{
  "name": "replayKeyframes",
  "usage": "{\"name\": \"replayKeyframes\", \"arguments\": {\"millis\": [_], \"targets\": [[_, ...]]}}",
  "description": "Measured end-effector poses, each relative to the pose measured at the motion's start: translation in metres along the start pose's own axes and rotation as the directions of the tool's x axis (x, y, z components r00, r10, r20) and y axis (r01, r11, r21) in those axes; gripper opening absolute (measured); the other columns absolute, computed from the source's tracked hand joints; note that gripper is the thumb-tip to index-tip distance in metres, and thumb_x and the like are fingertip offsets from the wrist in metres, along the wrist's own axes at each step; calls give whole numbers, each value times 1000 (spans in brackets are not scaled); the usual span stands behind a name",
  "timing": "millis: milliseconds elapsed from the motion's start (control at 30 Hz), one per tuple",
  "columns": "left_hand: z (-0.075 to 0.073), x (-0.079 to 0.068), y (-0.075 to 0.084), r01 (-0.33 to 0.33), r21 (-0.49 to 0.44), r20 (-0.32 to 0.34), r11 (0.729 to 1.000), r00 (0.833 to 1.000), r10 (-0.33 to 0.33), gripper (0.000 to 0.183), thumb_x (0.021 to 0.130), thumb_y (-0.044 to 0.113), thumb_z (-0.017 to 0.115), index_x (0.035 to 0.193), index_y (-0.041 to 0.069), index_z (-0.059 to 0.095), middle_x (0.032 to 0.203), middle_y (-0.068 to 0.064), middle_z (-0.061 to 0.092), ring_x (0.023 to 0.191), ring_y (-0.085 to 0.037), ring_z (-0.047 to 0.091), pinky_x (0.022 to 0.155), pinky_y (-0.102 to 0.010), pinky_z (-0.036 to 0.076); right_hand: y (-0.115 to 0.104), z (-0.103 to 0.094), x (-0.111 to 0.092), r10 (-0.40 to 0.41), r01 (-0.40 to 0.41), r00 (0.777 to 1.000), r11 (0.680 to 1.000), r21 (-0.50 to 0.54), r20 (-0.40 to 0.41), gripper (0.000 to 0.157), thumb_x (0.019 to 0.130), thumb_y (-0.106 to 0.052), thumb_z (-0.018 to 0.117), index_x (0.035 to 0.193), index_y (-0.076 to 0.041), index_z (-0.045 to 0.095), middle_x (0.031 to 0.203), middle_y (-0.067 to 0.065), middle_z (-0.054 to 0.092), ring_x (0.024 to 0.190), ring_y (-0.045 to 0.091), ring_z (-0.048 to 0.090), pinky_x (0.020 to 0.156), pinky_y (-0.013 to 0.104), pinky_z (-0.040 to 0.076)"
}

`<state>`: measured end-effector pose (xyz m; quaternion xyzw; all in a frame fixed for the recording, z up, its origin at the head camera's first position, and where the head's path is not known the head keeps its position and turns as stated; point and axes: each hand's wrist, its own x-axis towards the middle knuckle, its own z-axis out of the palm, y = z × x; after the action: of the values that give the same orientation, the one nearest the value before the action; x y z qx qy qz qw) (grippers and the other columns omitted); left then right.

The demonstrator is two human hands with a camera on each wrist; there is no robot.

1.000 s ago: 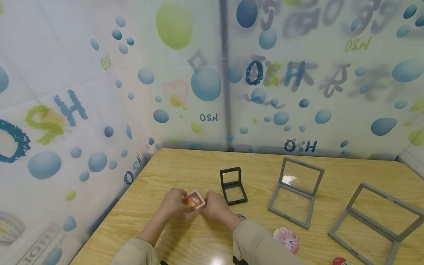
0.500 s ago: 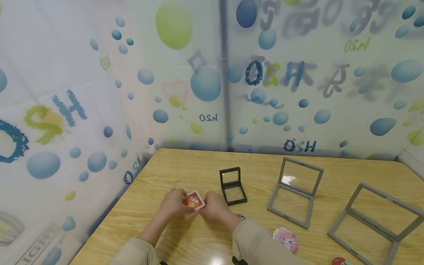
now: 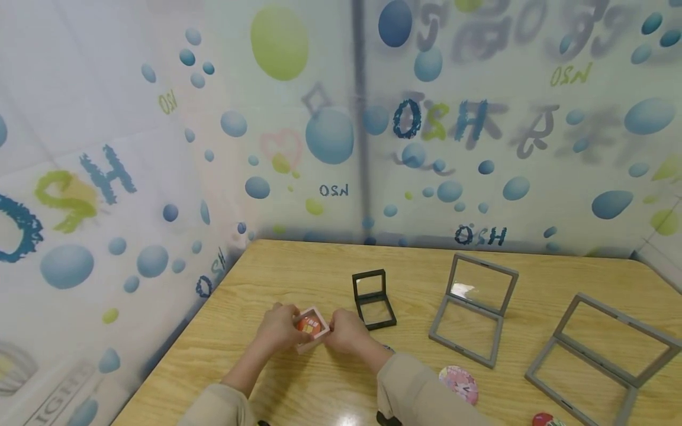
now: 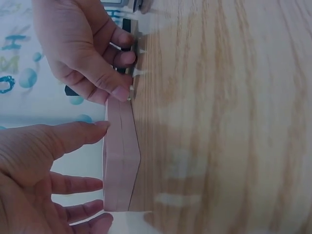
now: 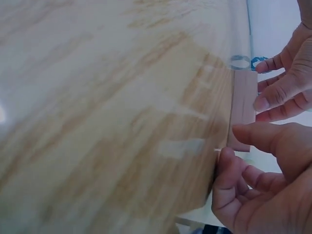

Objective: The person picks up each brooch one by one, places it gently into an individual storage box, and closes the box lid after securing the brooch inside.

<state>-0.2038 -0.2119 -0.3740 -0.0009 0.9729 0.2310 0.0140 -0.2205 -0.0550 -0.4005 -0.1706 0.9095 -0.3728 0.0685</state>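
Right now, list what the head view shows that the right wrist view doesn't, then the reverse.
Head view only: the red badge inside the pink frame, the pink badge and the sleeves.

Right wrist view only: the curled fingertips of the right grip, seen from the palm side.

Both: the pink frame, the left grip and right grip at it, the table and the wall.

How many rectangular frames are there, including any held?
4: pale pink square frame between left hand and right hand; black open frame to its right; medium grey open frame farther right; larger grey open frame rightmost. More may be hidden.
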Motion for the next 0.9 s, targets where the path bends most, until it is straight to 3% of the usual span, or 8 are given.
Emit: {"name": "replayKeyframes", "arguments": {"millis": [200,367,467,600,767,900], "targets": [[0,0,3,0,3,-9,1000,1000,0,55,64,26,81,106,-1,59,96,-16,48,88,-33,43,65,-40,43,7,-14,-5,4,-3,999,1000,-16,53,41,68,0,65,49,-14,31,42,-8,23,38,6,21,37,18,16],[-1,1,9,-18,11,-17,1000,1000,18,52,69,26,77,110,-1,58,104,-20,48,95,-38,41,70,-46,43,14,-32,-14,15,-16,996,1000,17,90,33,72,-3,69,52,-9,43,44,-6,36,38,5,33,37,16,25],[0,3,15,-48,37,-45,998,998,49,48,70,26,76,107,0,60,101,-19,51,95,-38,43,73,-46,41,17,-45,-20,30,-35,993,998,42,112,27,73,-3,68,55,-7,48,47,-3,43,40,6,39,38,15,30],[2,2,26,-122,24,-61,992,991,123,43,69,26,76,99,-1,62,90,-12,56,87,-31,49,74,-42,41,22,-58,-27,11,-13,995,1000,28,98,35,73,-2,67,50,-10,42,44,-4,42,38,5,38,37,15,31],[10,0,43,-206,-90,79,974,974,214,37,72,25,75,93,-2,61,78,-5,57,68,-17,52,56,-32,44,33,-72,-37,19,-18,998,1000,-20,59,36,72,-3,69,48,-10,43,42,-5,42,37,5,38,38,15,30],[21,-1,57,-257,-153,186,954,941,284,31,73,26,74,86,1,61,75,-3,57,65,-15,52,53,-29,43,42,-79,-44,91,-91,995,996,-9,51,35,72,-3,70,50,-9,43,45,-4,42,40,6,36,40,16,29]]}}
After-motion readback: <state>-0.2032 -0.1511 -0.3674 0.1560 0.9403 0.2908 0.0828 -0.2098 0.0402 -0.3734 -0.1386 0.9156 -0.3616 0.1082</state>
